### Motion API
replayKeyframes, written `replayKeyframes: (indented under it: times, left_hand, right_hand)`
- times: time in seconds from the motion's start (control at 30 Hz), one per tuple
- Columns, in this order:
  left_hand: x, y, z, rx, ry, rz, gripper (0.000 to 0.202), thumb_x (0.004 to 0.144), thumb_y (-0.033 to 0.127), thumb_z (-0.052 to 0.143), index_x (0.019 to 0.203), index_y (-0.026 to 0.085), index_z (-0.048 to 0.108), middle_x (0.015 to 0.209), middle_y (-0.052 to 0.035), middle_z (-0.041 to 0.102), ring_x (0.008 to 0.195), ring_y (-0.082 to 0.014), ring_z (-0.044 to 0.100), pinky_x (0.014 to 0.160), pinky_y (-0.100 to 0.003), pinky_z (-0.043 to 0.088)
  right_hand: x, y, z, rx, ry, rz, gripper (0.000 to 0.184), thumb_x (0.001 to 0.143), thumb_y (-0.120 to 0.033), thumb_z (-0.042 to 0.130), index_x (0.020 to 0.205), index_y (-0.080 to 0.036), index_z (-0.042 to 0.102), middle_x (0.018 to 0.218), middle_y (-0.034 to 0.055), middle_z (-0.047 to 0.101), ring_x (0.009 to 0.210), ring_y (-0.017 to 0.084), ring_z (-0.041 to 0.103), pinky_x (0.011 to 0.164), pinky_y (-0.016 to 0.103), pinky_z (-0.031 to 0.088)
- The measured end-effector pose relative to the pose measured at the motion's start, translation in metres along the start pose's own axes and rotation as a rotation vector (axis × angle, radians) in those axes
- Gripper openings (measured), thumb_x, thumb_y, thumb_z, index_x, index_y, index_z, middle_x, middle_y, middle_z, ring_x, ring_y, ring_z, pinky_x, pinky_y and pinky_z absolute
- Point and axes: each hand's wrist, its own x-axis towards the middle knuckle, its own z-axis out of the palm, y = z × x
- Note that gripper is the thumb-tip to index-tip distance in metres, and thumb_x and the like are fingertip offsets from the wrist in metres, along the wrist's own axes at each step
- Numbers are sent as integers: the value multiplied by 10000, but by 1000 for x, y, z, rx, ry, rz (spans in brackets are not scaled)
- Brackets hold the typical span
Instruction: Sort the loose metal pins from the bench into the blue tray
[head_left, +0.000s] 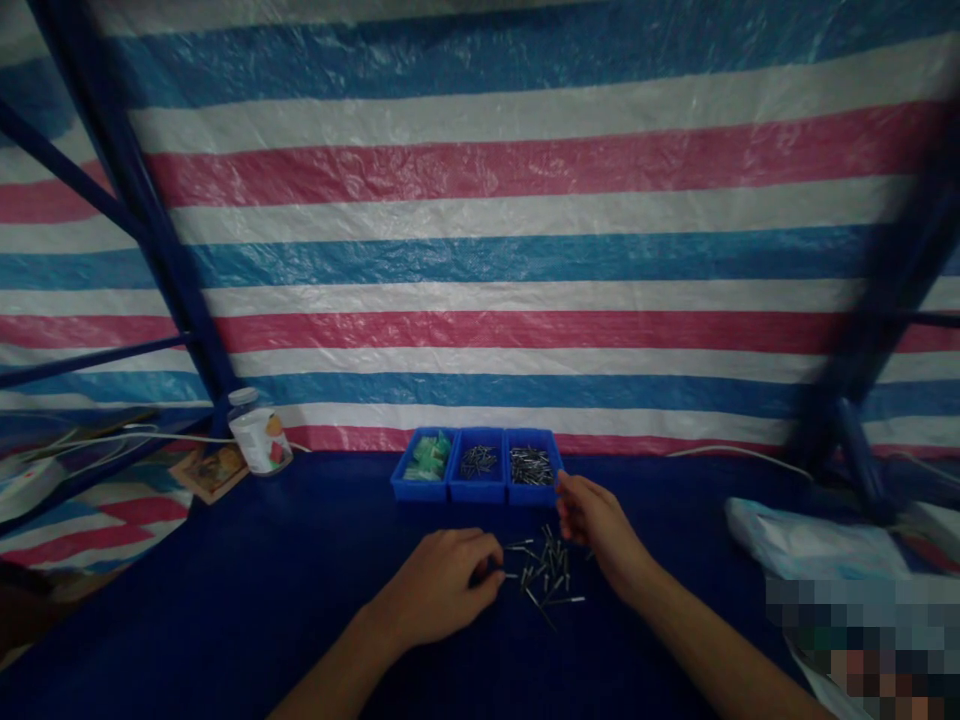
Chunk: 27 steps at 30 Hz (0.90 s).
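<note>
L hand (444,585) & R hand (600,522) near metal pcs (553,565), can't tell if gripping; jar label (261,440) unreadable.

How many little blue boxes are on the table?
3, side by side: the left box holding something green, the middle box, and the right box, nearest the right hand.

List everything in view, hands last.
Tarp: one, red/white/blue, behind
Frame bars: several, blue, both sides
Table: one, blue, foreground
Bins: three, blue, table's back
Packets: uncountable, green, left bin
Binned pins: many, grey, other bins
Loose pins: many, grey, mid-table
Jar: one, clear, back left
Card: one, brown, beside jar
Cables: several, white, back left and right
Plastic: count unclear, pale, right
Unclear object: one, white, left edge
Left hand: one, by loose pins
Right hand: one, by right bin
</note>
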Motion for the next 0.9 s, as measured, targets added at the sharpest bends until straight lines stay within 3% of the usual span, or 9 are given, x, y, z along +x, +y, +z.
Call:
replayKeyframes:
  times: [0.1,0.2,0.3,0.47,0.67,0.9]
  left_hand:
    - [1,-1,1,19,5,-8,131,894,250,545,933,228,669,852,5,670,758,-147,630,679,-267,403]
    - [1,-3,3,40,2,-18,143,889,255,565,960,230,687,911,-5,678,831,-165,642,719,-276,421]
    - [1,-5,5,35,-23,-11,134,882,258,591,957,233,699,931,-2,685,856,-169,648,737,-276,431]
    - [2,-8,7,27,-39,7,147,883,204,568,915,229,709,932,-3,690,846,-155,657,740,-260,438]
    - [5,-8,7,60,-48,-1,163,884,177,538,879,218,695,904,-8,688,814,-155,652,727,-257,432]
    - [5,-4,4,86,-65,-30,165,879,162,514,814,207,658,855,0,662,762,-146,634,680,-257,394]
  right_hand:
    - [-3,1,0,-338,-106,-192,311,844,-444,602,642,-209,576,586,-21,552,556,132,502,578,287,370]
    - [-9,5,4,-730,-281,-453,131,868,-277,603,865,-205,711,883,36,706,848,190,594,795,333,427]
    - [-13,10,10,-971,-428,-612,218,912,-203,544,1047,-220,714,1070,45,717,1013,213,573,901,359,404]
    - [-13,10,18,-1134,-450,-627,274,928,-130,470,1036,-223,704,1035,50,716,994,213,568,848,354,389]
    - [-13,6,21,-1251,-489,-632,383,864,-52,463,1170,-195,641,1112,95,655,1045,239,543,866,372,382]
    - [-16,1,15,-1174,-476,-667,351,880,-40,446,1125,-196,643,1140,91,588,1025,203,532,866,345,383]
